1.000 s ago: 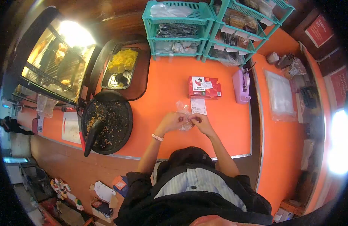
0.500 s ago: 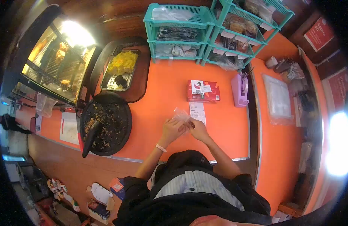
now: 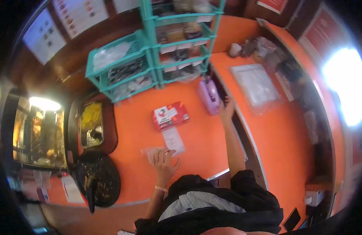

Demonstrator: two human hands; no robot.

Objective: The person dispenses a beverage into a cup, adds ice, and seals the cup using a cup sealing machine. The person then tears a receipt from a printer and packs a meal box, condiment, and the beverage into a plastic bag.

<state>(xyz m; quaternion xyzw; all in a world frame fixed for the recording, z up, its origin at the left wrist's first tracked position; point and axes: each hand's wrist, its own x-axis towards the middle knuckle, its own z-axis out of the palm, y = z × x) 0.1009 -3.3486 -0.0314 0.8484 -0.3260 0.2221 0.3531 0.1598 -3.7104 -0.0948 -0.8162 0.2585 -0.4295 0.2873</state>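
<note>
My left hand [image 3: 164, 163] is over the orange counter, fingers and thumb apart. A small clear plastic bag [image 3: 148, 152] lies at and partly under its fingertips. My right hand [image 3: 227, 109] is stretched out beside the purple tape dispenser [image 3: 209, 97], at the counter's right edge. Its fingers are apart and slightly bent, with nothing visible in them; whether they touch the dispenser I cannot tell. Between the hands and farther back sits a red printed box [image 3: 170, 116] with a white label. A paper receipt [image 3: 174, 140] extends from the box's near side.
Green basket racks [image 3: 152, 53] with packed items stand at the back. To the left are a stone mortar [image 3: 106, 172] with a pestle, a metal tray [image 3: 85, 137] of yellow food and a lit display case [image 3: 40, 133]. A plastic-wrapped stack [image 3: 256, 86] lies on the right-hand counter.
My hands have come apart: the right has left the plastic bag and reached out to the tape dispenser, while the left stays by the bag. The view has turned to the right.
</note>
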